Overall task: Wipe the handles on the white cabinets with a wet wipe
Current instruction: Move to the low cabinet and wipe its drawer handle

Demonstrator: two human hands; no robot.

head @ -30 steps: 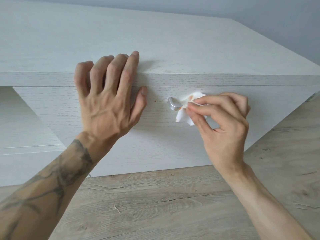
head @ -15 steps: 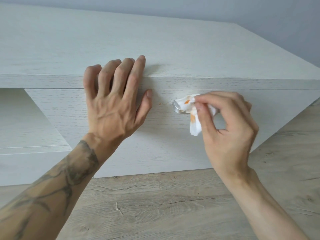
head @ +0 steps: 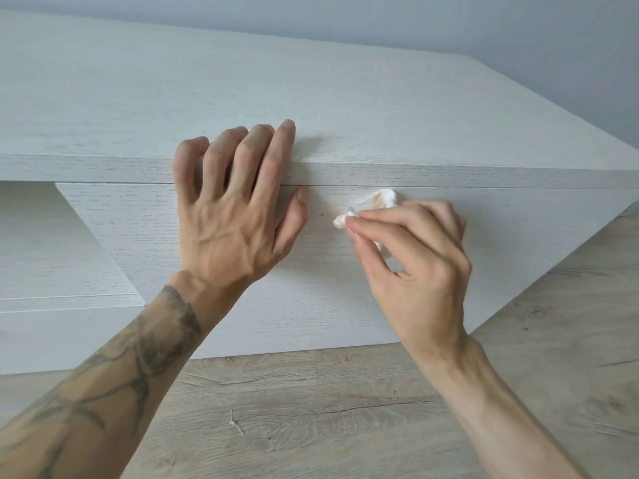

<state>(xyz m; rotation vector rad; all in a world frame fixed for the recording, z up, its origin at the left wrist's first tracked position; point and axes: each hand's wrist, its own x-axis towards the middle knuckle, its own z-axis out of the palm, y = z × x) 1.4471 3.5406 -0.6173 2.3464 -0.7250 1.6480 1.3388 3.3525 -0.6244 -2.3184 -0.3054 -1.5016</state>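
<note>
Head view: a white cabinet filled the upper frame, with its drawer front facing the camera above a wood-look floor.
Left hand: lay open at centre frame, holding nothing. Its fingers were spread over the cabinet's top edge and its thumb lay on the drawer front.
Right hand: sat at centre right, with its fingertips pinching the wipe against the drawer front.
Wipe: was crumpled and white, with an orange-brown stain showing on its upper fold.
Handle: was on the drawer front just below the top edge, almost wholly covered by the wipe. Its long axis could not be told.
Key relation: the handle lay directly under the right fingertips and to the right of the left thumb, so the right hand was the nearer.
Step judged: wiping of this handle was under way, with the left hand apparently bracing the cabinet.
Note: a small brown speck sat on the drawer front between the left thumb and the wipe.
</note>
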